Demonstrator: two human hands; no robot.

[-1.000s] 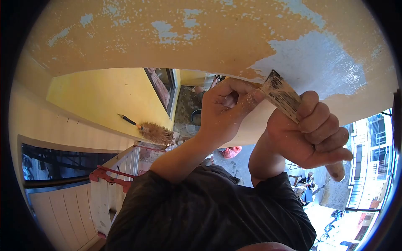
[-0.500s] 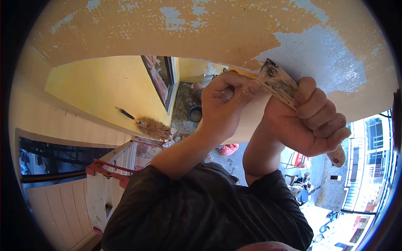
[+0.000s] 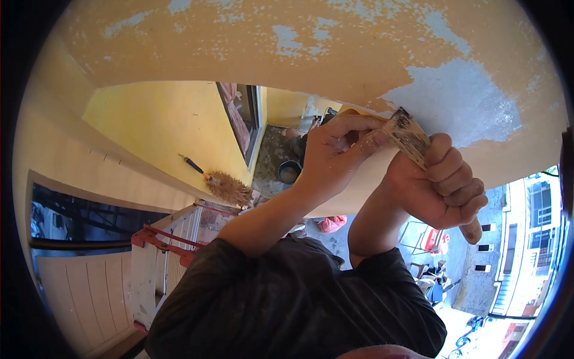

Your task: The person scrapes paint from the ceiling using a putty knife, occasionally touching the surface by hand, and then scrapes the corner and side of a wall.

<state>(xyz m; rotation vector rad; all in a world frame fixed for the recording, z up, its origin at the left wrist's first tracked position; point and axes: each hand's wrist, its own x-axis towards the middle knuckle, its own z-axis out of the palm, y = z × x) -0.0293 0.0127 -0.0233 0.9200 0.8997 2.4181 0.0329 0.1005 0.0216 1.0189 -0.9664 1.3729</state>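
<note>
My right hand [image 3: 442, 185] is wrapped round the handle of a scraper [image 3: 408, 139], and the handle's end pokes out below the little finger. Dark and pale residue streaks its flat blade, which points up and to the left. My left hand [image 3: 338, 149] pinches the blade's left edge between thumb and fingertips. In this view the blade's tip overlaps the lower border of a bare grey-white patch [image 3: 460, 105] on the peach-orange overhead surface [image 3: 233, 66], where the paint is gone. Smaller bare spots are scattered across the same surface.
At lower left stands a ladder [image 3: 149, 269] with red fittings. A feather duster [image 3: 227, 188] is by the yellow wall [image 3: 149, 125]. Below are a dark bucket [image 3: 289, 172], a pink-red bag [image 3: 332, 224] and a red object [image 3: 431, 239]. A window [image 3: 239, 119] lies beyond.
The view has shifted, so the background sits farther right and lower. My two hands are slightly closer together, and the scraper blade looks a little more foreshortened. Both hands keep their hold.
</note>
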